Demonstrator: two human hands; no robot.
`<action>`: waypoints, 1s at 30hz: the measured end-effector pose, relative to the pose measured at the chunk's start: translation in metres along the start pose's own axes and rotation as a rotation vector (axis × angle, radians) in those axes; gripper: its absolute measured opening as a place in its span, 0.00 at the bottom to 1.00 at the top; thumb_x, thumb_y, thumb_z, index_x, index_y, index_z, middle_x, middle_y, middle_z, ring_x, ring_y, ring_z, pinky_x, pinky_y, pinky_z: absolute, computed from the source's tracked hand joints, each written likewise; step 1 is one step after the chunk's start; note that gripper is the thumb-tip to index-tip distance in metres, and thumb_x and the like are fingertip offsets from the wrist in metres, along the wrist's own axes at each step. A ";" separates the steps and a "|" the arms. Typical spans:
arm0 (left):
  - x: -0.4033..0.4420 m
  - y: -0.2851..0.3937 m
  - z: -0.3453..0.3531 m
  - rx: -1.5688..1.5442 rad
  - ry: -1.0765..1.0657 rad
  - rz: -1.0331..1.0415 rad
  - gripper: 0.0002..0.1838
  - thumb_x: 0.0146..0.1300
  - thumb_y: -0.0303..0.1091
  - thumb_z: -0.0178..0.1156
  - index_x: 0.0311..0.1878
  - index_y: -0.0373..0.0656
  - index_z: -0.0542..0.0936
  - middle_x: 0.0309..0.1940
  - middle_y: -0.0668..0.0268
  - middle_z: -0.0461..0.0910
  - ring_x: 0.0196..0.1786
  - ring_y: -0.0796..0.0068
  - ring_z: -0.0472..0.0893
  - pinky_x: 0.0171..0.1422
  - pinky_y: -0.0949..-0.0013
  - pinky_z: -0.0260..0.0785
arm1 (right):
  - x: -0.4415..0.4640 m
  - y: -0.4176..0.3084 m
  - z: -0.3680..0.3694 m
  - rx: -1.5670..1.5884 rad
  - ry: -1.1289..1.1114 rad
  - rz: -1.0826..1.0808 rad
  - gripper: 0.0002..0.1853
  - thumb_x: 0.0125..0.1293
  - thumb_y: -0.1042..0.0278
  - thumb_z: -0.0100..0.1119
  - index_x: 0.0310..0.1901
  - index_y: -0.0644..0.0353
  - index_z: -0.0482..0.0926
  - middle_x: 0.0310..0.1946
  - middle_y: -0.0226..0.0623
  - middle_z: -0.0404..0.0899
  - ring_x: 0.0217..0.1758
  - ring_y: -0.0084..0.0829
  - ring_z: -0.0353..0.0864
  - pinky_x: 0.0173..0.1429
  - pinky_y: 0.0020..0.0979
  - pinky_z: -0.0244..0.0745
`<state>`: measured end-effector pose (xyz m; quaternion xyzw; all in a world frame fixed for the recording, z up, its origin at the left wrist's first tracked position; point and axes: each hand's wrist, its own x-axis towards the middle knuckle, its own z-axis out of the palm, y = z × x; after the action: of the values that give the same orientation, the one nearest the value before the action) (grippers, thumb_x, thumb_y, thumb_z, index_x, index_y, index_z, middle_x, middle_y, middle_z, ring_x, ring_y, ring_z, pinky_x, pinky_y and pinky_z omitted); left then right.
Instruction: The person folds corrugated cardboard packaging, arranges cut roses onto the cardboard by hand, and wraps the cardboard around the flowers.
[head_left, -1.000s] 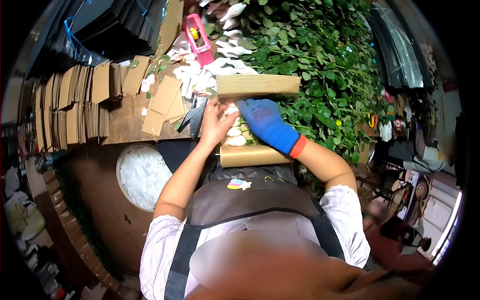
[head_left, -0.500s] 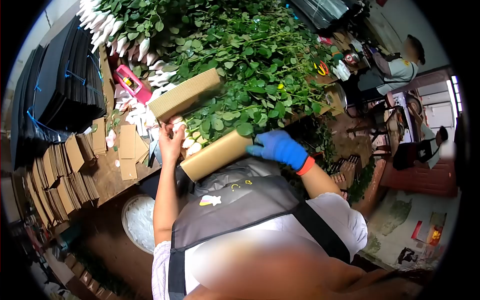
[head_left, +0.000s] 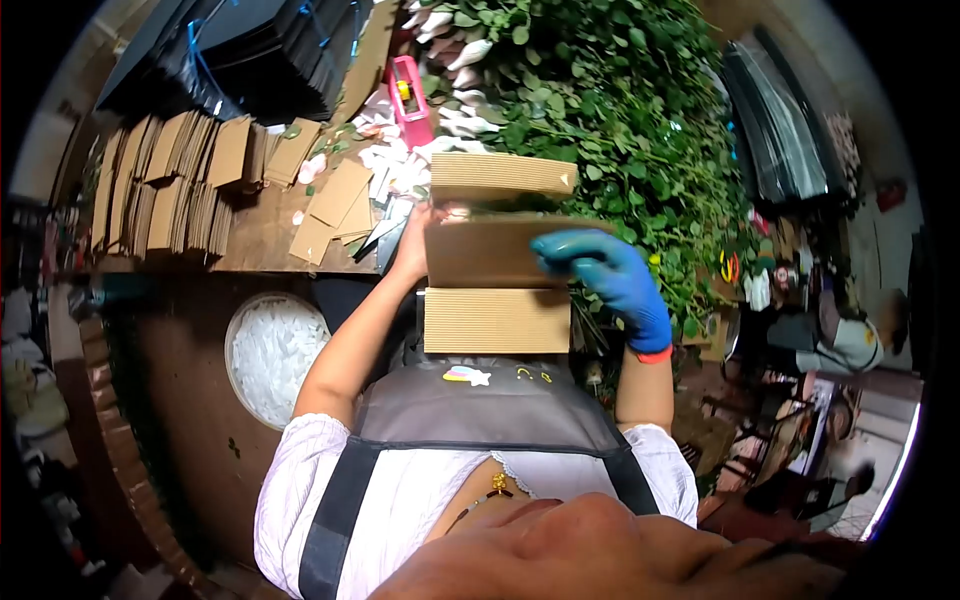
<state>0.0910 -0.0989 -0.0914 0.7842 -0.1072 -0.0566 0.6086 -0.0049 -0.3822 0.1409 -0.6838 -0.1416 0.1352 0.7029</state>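
My bare left hand (head_left: 415, 238) is at the left end of a piece of corrugated cardboard wrap (head_left: 497, 320). Its fingers are mostly hidden behind the cardboard, beside a pale pink rose head (head_left: 455, 213). My right hand (head_left: 605, 275) wears a blue glove with a teal palm. Its bent fingers grip the right part of a smooth brown cardboard panel (head_left: 480, 252), which is raised and slightly blurred. One ribbed strip (head_left: 500, 176) lies beyond the panel, another nearer my apron. Leafy rose stems (head_left: 630, 120) cover the table behind.
A pink tape dispenser (head_left: 410, 105) stands among white netted rose heads (head_left: 470, 60). Cardboard pieces (head_left: 170, 185) are stacked at left, near black sheets (head_left: 270, 60). A round tub of white scraps (head_left: 275, 360) sits below the table edge. Two people are at the right.
My view has turned, so the wrap now lies level before me. The right hand has moved from the near roll's end onto the cardboard panel, which now stands raised between the ribbed strips.
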 end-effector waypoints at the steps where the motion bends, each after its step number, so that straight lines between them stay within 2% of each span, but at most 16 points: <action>1: 0.000 0.007 -0.004 -0.086 -0.022 -0.015 0.23 0.57 0.35 0.73 0.55 0.42 0.79 0.65 0.53 0.68 0.68 0.53 0.70 0.74 0.60 0.63 | 0.022 0.009 -0.005 -0.272 -0.109 -0.101 0.13 0.68 0.70 0.62 0.52 0.60 0.84 0.56 0.42 0.83 0.58 0.37 0.83 0.65 0.36 0.75; 3: -0.009 0.014 -0.006 0.022 -0.013 0.003 0.23 0.62 0.35 0.69 0.61 0.43 0.79 0.64 0.52 0.71 0.70 0.53 0.69 0.75 0.61 0.60 | 0.056 0.038 0.000 -0.733 -0.166 -0.039 0.13 0.59 0.62 0.69 0.45 0.54 0.84 0.45 0.40 0.83 0.51 0.41 0.83 0.58 0.39 0.77; 6: -0.006 -0.037 -0.019 -0.162 0.009 0.008 0.15 0.67 0.34 0.64 0.55 0.43 0.83 0.56 0.54 0.78 0.64 0.57 0.76 0.71 0.64 0.65 | 0.083 0.069 0.019 -1.226 -0.190 0.129 0.17 0.52 0.54 0.74 0.42 0.50 0.83 0.42 0.38 0.80 0.48 0.44 0.81 0.54 0.44 0.76; 7: -0.013 0.009 -0.025 -0.022 0.251 0.006 0.11 0.72 0.34 0.61 0.45 0.35 0.83 0.43 0.63 0.84 0.46 0.75 0.81 0.54 0.71 0.72 | 0.088 0.072 0.023 -1.337 -0.188 0.183 0.19 0.50 0.52 0.75 0.41 0.50 0.82 0.42 0.38 0.79 0.47 0.45 0.80 0.53 0.45 0.75; 8: -0.019 0.035 -0.037 0.121 0.308 -0.127 0.09 0.71 0.32 0.62 0.41 0.35 0.84 0.34 0.63 0.85 0.37 0.71 0.82 0.46 0.68 0.74 | 0.091 0.072 0.024 -1.362 -0.204 0.230 0.19 0.50 0.51 0.74 0.42 0.49 0.82 0.44 0.38 0.79 0.49 0.43 0.80 0.54 0.45 0.75; 10: -0.023 0.082 -0.041 0.301 0.223 0.302 0.07 0.69 0.31 0.62 0.40 0.36 0.84 0.31 0.61 0.84 0.33 0.64 0.83 0.42 0.65 0.75 | 0.094 0.068 0.030 -1.407 -0.235 0.324 0.21 0.51 0.49 0.73 0.45 0.47 0.82 0.49 0.38 0.79 0.53 0.40 0.80 0.57 0.44 0.74; 11: -0.020 0.093 -0.040 0.392 0.048 0.515 0.06 0.66 0.30 0.62 0.43 0.39 0.84 0.33 0.59 0.84 0.36 0.58 0.83 0.43 0.62 0.76 | 0.095 0.068 0.032 -1.429 -0.261 0.349 0.24 0.50 0.47 0.73 0.47 0.48 0.81 0.50 0.39 0.78 0.53 0.41 0.80 0.56 0.44 0.74; 12: -0.014 0.098 -0.034 0.460 -0.198 0.561 0.13 0.67 0.35 0.62 0.53 0.42 0.82 0.45 0.57 0.85 0.47 0.56 0.84 0.52 0.58 0.76 | 0.092 0.073 0.032 -1.446 -0.243 0.282 0.23 0.50 0.46 0.72 0.45 0.48 0.82 0.48 0.40 0.79 0.52 0.41 0.80 0.56 0.44 0.74; 13: -0.006 0.098 -0.022 0.593 -0.243 0.719 0.25 0.68 0.41 0.62 0.65 0.42 0.75 0.60 0.52 0.79 0.61 0.54 0.79 0.65 0.54 0.71 | 0.089 0.080 0.029 -1.466 -0.223 0.210 0.22 0.51 0.45 0.72 0.44 0.48 0.83 0.47 0.40 0.79 0.52 0.40 0.81 0.56 0.44 0.74; 14: -0.005 0.092 -0.014 0.625 -0.316 0.644 0.33 0.68 0.50 0.59 0.71 0.40 0.69 0.69 0.49 0.71 0.71 0.52 0.71 0.74 0.52 0.62 | 0.087 0.085 0.025 -1.483 -0.201 0.136 0.22 0.51 0.45 0.71 0.43 0.49 0.83 0.45 0.40 0.79 0.52 0.40 0.81 0.56 0.43 0.74; 17: -0.002 0.089 -0.010 0.735 -0.340 0.670 0.38 0.67 0.56 0.58 0.73 0.40 0.67 0.71 0.50 0.69 0.72 0.52 0.69 0.75 0.49 0.59 | 0.091 0.045 0.025 -1.481 -0.471 0.211 0.19 0.52 0.47 0.72 0.37 0.52 0.84 0.41 0.42 0.81 0.46 0.42 0.82 0.51 0.44 0.74; 21: -0.002 0.080 -0.010 0.752 -0.347 0.687 0.38 0.66 0.56 0.57 0.73 0.42 0.68 0.72 0.51 0.68 0.71 0.52 0.69 0.74 0.49 0.59 | 0.098 0.092 0.045 -1.536 -0.564 0.133 0.13 0.58 0.51 0.66 0.29 0.52 0.85 0.36 0.43 0.85 0.41 0.39 0.85 0.44 0.44 0.76; 25: -0.003 0.062 -0.005 0.632 -0.319 0.690 0.35 0.65 0.54 0.59 0.71 0.44 0.71 0.71 0.51 0.69 0.69 0.51 0.71 0.72 0.49 0.61 | 0.128 0.063 0.067 -1.628 -0.781 0.148 0.13 0.62 0.54 0.58 0.34 0.50 0.89 0.39 0.41 0.87 0.46 0.39 0.87 0.47 0.45 0.78; 27: 0.000 0.058 0.002 0.498 -0.308 0.688 0.36 0.65 0.55 0.59 0.71 0.45 0.71 0.70 0.51 0.70 0.67 0.51 0.72 0.72 0.49 0.61 | 0.156 0.040 0.098 -1.470 -0.688 -0.017 0.14 0.59 0.53 0.60 0.39 0.50 0.88 0.43 0.42 0.87 0.49 0.40 0.86 0.51 0.47 0.78; 28: 0.001 0.061 0.007 0.416 -0.299 0.704 0.37 0.65 0.56 0.59 0.72 0.45 0.70 0.70 0.51 0.70 0.66 0.51 0.73 0.73 0.49 0.61 | 0.165 0.062 0.112 -1.339 -0.495 -0.307 0.15 0.59 0.55 0.61 0.44 0.50 0.86 0.44 0.40 0.86 0.47 0.40 0.85 0.51 0.46 0.76; 30: 0.001 0.057 0.003 0.523 -0.337 0.619 0.37 0.66 0.57 0.57 0.73 0.45 0.69 0.71 0.51 0.69 0.68 0.51 0.72 0.73 0.49 0.61 | 0.212 0.104 0.154 -1.362 -0.419 -0.530 0.15 0.65 0.62 0.53 0.52 0.48 0.78 0.46 0.35 0.80 0.48 0.35 0.81 0.48 0.44 0.73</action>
<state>0.0857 -0.1151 -0.0368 0.8226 -0.4457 0.0302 0.3519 0.1319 -0.1562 0.0438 -0.8698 -0.4838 -0.0283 0.0928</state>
